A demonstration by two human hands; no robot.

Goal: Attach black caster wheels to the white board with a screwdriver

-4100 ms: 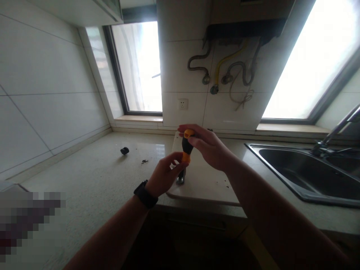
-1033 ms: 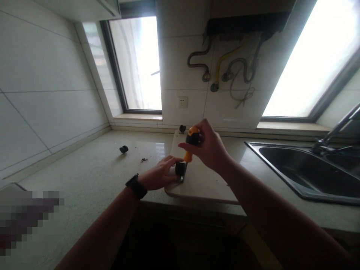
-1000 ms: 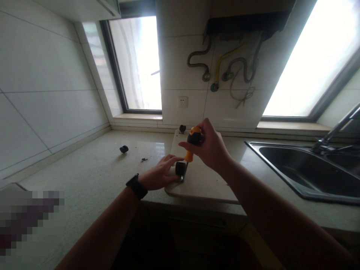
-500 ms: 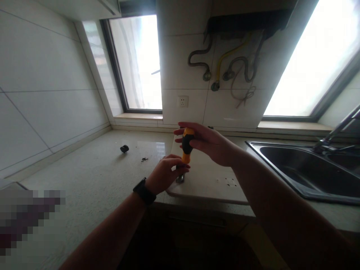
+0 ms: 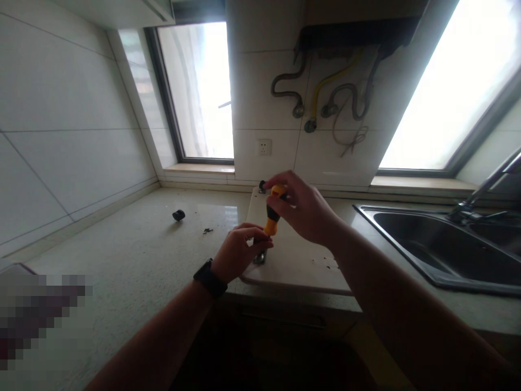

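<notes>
A stubby screwdriver with a yellow and black handle stands slightly tilted over the near left corner of a white board. My right hand is closed round the upper part of its handle. At the lower end of the screwdriver, my left hand pinches thumb and fingers together on a small dark and metal fitting at the board's corner. The fingers partly cover that fitting and the screwdriver's tip. At the board's far left corner sits a dark, caster-like piece.
A loose black caster wheel and dark crumbs lie on the speckled counter. Small bits lie on the board near my right forearm. To the right is a steel sink with a tap. Hoses and a socket are on the wall.
My right hand's fingers, spread before, are now curled round the handle. The screwdriver's top leans a little more to the right. My left hand has stayed nearly in place.
</notes>
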